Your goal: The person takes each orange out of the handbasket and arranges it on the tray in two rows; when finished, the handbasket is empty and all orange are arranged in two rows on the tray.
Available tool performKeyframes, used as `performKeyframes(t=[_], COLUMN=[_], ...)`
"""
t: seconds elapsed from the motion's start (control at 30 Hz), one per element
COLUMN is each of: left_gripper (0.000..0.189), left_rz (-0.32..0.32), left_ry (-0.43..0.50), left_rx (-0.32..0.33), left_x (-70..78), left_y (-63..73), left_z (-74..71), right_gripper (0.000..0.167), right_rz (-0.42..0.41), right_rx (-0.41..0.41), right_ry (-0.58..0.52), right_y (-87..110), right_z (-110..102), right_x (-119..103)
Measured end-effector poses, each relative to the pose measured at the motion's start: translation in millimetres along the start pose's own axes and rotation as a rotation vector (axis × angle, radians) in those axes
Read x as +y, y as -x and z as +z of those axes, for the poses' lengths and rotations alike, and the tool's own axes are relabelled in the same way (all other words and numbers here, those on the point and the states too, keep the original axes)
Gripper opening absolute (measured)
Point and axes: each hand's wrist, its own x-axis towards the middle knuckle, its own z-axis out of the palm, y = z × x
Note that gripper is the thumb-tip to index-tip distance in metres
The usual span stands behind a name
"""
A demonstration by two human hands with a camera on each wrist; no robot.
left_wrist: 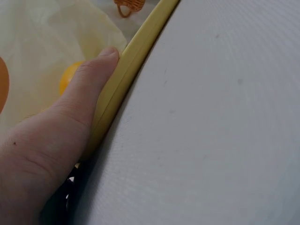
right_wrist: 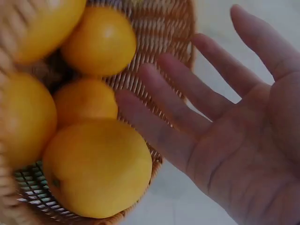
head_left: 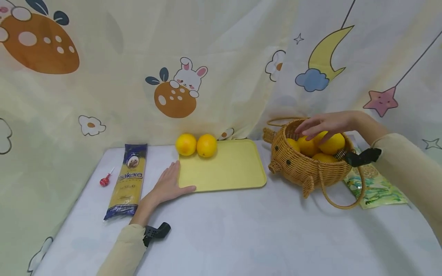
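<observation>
Head view: oranges (head_left: 335, 145) at frame right seem sought by the spread, empty right hand (head_left: 326, 123); the yellow tray (head_left: 228, 170) is touched by the straight-fingered left hand (head_left: 169, 184); grasping seems needed next.

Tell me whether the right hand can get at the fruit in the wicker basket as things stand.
Probably yes: the right hand, fingers extended and holding nothing, hovers at the open top of the wicker basket, and the fruit lies uncovered inside.

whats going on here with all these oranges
A person's left hand touches the near left corner of a yellow tray, with two oranges at its far left corner. The right hand, open and empty, is over a wicker basket of more oranges. A pasta packet lies left of the tray.
</observation>
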Motion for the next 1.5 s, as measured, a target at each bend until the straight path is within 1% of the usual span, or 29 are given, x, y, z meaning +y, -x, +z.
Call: performKeyframes(t=[0.07,0.13,0.3,0.5,0.67,0.77,0.83,1.0,1.13,1.23,1.37,1.5], left_gripper=[0.129,0.129,0.129,0.129,0.129,0.129,0.129,0.129,0.129,0.128,0.128,0.129], left_rz=[-0.002,-0.006,-0.01,-0.018,-0.01,-0.01,-0.015,-0.014,-0.02,-0.023,-0.016,-0.018], left_ry=[0.001,-0.007,-0.008,-0.008,-0.021,-0.02,-0.019,-0.009,-0.018,-0.026,-0.011,-0.012], left_rx=[-0.006,-0.012,-0.018,-0.003,-0.002,0.002,0.007,0.001,-0.003,0.002,0.001,0.001], left_x=[-0.1,-0.2,0.6,0.1,-0.4,-0.7,-0.8,-0.8,0.1,0.4,1.9,2.9], left_y=[-0.6,-0.9,-0.8,-0.1,-0.2,0.5,0.9,1.0,-0.1,-0.3,-0.5,0.0], left_z=[1.0,3.2,7.4,1.9,1.6,0.7,0.1,0.3,0.0,-0.2,0.2,0.0], right_gripper=[0.064,0.065,0.068,0.064,0.07,0.071,0.071,0.074,0.079,0.083,0.078,0.074], right_rz=[0.032,0.045,0.082,0.098,0.133,0.149,0.159,0.172,0.159,0.163,0.183,0.184], right_rx=[-0.044,-0.084,-0.139,-0.202,-0.185,-0.157,-0.16,-0.163,-0.108,-0.105,-0.139,-0.14], right_ry=[0.008,0.002,0.012,-0.033,-0.028,-0.041,-0.066,-0.043,0.003,0.008,-0.012,-0.012], right_y=[-9.8,-19.4,-39.0,-59.2,-57.8,-56.8,-59.5,-68.5,-76.9,-84.6,-91.7,-93.4], right_z=[-9.1,-13.8,-15.1,-16.5,-25.1,-29.9,-29.6,-18.9,-11.7,-7.4,-2.8,-1.4], right_x=[3.4,4.9,4.5,2.6,3.8,8.1,12.8,23.5,27.3,28.9,32.7,33.5])
